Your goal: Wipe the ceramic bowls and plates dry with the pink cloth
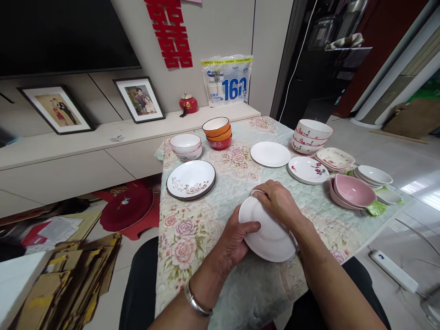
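Observation:
A white plate (270, 238) is tilted above the near part of the flowered tablecloth. My left hand (237, 236) grips its left edge, thumb on the upper face. My right hand (277, 199) is closed at the plate's top edge, with something small and white under its fingers, too hidden to name. Beyond the hands lies a flat white plate (270, 154). To its right sits a stack of plates with red flowers (308, 170); on the left is a stack of dark-rimmed plates (191, 178).
Orange bowls (216, 128) and red-rimmed white bowls (186, 145) stand at the back left. Tall white bowls (311, 135), square dishes (335, 158), pink bowls (354, 191) and small white bowls (374, 175) line the right side. Behind is a cabinet (85, 142) with framed photos.

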`<state>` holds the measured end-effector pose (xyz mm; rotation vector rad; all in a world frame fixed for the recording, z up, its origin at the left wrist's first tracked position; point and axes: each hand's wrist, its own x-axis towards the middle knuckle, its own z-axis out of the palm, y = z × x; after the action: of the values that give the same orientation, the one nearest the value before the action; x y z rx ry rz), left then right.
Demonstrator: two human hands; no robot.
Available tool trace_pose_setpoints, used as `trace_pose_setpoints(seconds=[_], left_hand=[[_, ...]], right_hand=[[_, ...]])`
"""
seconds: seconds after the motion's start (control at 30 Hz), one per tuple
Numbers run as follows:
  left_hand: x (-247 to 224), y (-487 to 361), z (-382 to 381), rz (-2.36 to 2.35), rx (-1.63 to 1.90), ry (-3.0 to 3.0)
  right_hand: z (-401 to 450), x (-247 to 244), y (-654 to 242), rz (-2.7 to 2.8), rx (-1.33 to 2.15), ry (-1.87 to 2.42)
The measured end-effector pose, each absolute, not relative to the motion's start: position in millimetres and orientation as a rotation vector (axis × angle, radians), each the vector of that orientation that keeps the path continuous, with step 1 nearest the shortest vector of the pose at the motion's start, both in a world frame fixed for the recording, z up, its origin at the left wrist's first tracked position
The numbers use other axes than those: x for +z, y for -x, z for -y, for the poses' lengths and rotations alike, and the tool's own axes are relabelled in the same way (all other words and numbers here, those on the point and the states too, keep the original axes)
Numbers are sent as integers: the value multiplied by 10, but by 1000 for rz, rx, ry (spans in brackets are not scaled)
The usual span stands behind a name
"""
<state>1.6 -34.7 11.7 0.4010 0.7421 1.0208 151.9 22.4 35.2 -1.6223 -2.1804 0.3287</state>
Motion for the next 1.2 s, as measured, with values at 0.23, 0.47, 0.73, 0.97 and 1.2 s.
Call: trace_pose_setpoints(seconds=[0.23, 0.47, 0.73, 0.97, 1.2], left_hand=[[105, -38, 338, -739, 1028, -421], [115, -41, 339, -724, 1042, -441], [80, -47, 338, -789, 1109, -377], [79, -38, 349, -727, 1107, -396], [141, -61, 382, -741, 1014, -399]], right_hand=[[-86, 474, -1303, 2394, 243, 1382], [-110, 464, -1348, 2389, 341, 1279], [-264, 345, -1639, 2167, 247, 1855], [-259, 355, -1656, 2111, 210, 1933], [-196, 393, -1514, 2205, 165, 1596]])
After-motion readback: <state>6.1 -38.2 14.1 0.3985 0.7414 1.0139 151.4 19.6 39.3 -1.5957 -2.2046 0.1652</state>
